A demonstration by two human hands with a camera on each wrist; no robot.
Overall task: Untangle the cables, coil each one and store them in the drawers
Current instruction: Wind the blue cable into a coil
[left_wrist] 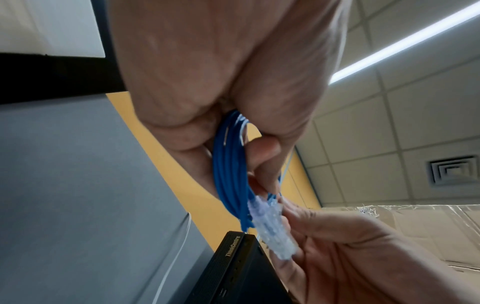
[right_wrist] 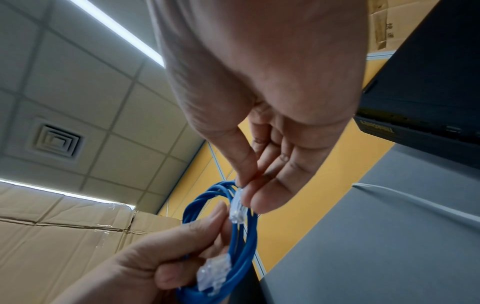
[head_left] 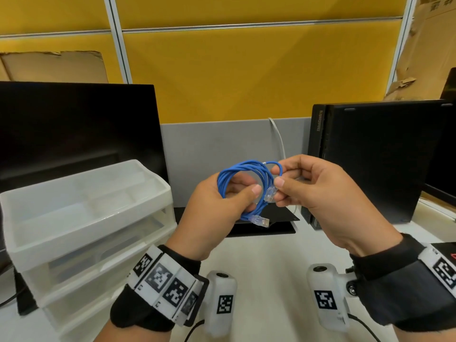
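A thin blue network cable (head_left: pixel 243 171) is wound into a small coil held up above the desk. My left hand (head_left: pixel 222 206) grips the coil's lower left side, thumb over the strands; one clear plug (head_left: pixel 260 220) hangs below it. My right hand (head_left: pixel 293 183) pinches the cable's other end just behind its clear plug (head_left: pixel 270 193), at the coil's right side. In the left wrist view the blue cable (left_wrist: pixel 228 170) runs through my curled fingers. In the right wrist view the pinched plug (right_wrist: pixel 237 211) sits at my fingertips, with the blue cable (right_wrist: pixel 244 246) below.
A translucent white drawer unit (head_left: pixel 81 218) stands at the left, its top tray open upward. A black monitor (head_left: pixel 74 129) is behind it, a black desktop computer (head_left: pixel 377 156) at the right. A white wire (head_left: pixel 278 137) hangs on the grey partition.
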